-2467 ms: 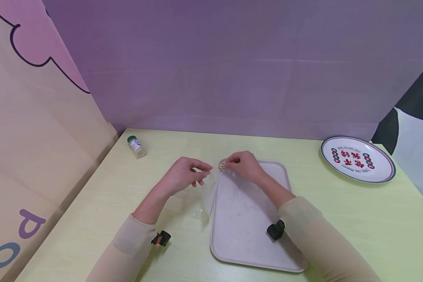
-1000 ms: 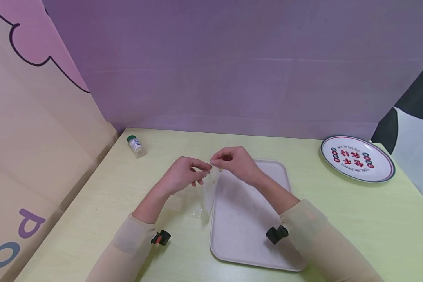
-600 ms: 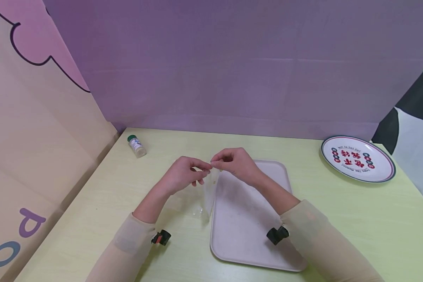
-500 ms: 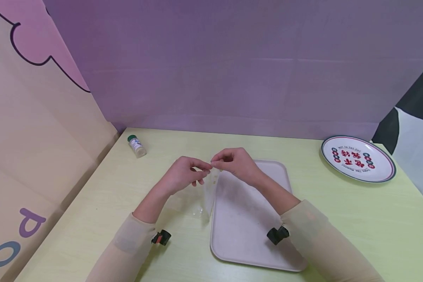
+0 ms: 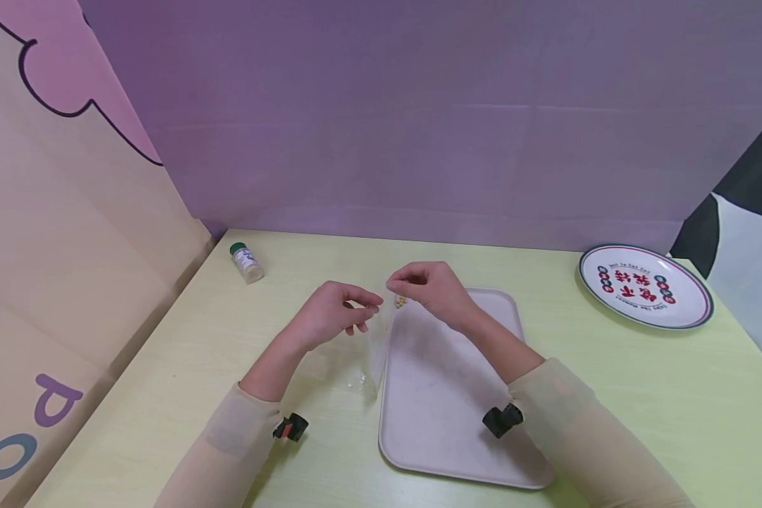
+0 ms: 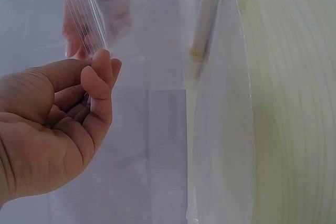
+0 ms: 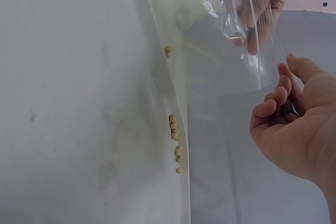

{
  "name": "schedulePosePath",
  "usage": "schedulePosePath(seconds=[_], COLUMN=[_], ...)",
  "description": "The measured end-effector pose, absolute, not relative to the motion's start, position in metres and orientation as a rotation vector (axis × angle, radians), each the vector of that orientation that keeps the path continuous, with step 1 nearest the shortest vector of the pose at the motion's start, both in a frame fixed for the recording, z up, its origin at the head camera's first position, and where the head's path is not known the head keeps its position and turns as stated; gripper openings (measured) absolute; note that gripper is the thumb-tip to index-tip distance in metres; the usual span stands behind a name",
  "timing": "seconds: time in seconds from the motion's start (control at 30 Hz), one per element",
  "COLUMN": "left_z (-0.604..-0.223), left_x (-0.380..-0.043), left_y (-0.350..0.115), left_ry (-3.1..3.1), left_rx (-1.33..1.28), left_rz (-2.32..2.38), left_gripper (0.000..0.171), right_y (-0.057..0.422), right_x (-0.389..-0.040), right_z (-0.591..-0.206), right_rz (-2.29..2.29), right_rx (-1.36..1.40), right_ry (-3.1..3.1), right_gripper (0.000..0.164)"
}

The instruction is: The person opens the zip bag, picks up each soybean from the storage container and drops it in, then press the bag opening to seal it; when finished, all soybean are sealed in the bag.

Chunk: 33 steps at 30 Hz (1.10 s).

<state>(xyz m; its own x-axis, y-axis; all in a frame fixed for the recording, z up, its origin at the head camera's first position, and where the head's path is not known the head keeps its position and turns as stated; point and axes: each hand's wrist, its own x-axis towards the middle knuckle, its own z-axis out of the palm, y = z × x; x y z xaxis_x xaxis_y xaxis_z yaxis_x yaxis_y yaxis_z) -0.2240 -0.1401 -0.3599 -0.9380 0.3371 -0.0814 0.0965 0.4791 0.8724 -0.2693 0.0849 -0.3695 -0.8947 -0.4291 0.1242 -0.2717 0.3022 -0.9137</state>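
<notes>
A clear zip-lock bag (image 5: pixel 376 356) hangs between the hands, beside the left edge of a pale tray (image 5: pixel 444 423). My left hand (image 5: pixel 336 314) pinches its upper edge; the zip lines run up from those fingertips in the left wrist view. My right hand (image 5: pixel 434 293) has thumb and forefinger together at the mouth of the bag (image 7: pixel 210 72), where the film is faint. Several small tan bean-like pieces (image 5: pixel 401 301) lie at the tray's far left corner. They line the tray's rim in the right wrist view. A yellowish bit (image 6: pixel 196 53) shows through the film in the left wrist view.
A small clear jar (image 5: pixel 246 263) with a green lid lies at the table's back left. An oval white plate (image 5: pixel 688 303) with red characters sits at the back right. A purple panel (image 5: pixel 419 127) stands behind the table (image 5: pixel 305 451).
My right hand went from the tan pieces to my left fingertips, then drew slightly right and up, uncovering the pieces again. My left hand has stayed in place on the bag.
</notes>
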Motion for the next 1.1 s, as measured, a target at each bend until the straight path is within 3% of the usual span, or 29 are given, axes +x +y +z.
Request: schedulePosePath(seconds=[0.53,1.1], left_z=[-0.360,-0.359], left_x=[-0.225,-0.224], left_y=[-0.140,-0.140], left_ry=[2.482,2.482], left_rx=[0.361,0.363], left_rz=[1.446,1.446], left_gripper=[0.025,0.024], right_y=[0.097,0.099], right_x=[-0.294,-0.307], right_z=[-0.395,-0.425], right_rz=[-1.644,-1.492], right_rx=[-0.474,-0.429], right_ry=[2.457,2.507], right_gripper=[0.029,0.017])
